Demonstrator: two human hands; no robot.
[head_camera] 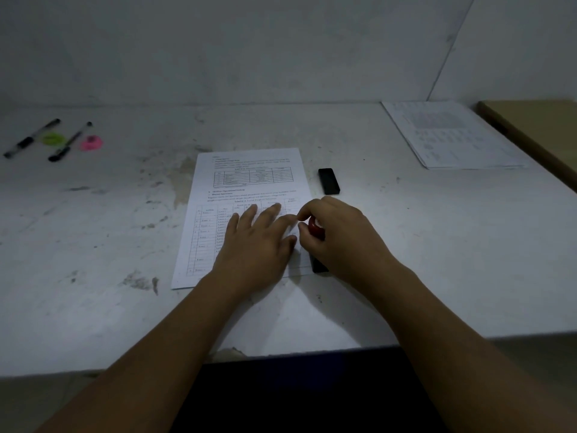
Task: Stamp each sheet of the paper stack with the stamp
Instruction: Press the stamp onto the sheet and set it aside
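Fingers [307,214] curl round glossy red-black stamp [316,232].

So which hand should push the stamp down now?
Right. The right hand grips the stamp at the paper's right edge. The left hand lies flat on the sheet, probably to hold it steady, so it is better left there.
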